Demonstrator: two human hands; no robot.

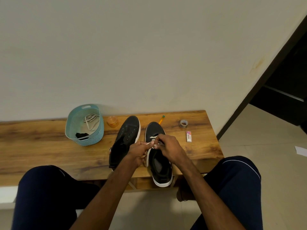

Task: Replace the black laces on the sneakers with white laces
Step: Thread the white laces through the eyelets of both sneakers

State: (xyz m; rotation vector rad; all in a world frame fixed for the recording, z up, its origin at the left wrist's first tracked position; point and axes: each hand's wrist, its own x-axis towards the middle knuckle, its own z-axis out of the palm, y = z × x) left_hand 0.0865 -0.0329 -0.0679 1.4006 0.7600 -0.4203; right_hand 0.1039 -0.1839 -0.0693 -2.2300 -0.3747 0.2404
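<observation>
Two black sneakers with white soles stand on the wooden table. The left sneaker has bare eyelets and no lace. The right sneaker carries a white lace partly threaded near its toe end. My left hand pinches one strand of that lace over the gap between the shoes. My right hand pinches the lace over the right sneaker's eyelets. A second white lace and a black lace lie inside the light blue basket.
Behind the shoes sit a small orange jar, a yellow pencil and a roll of tape. A white eraser lies at the right. The right sneaker's heel overhangs the table's front edge. My knees flank the table.
</observation>
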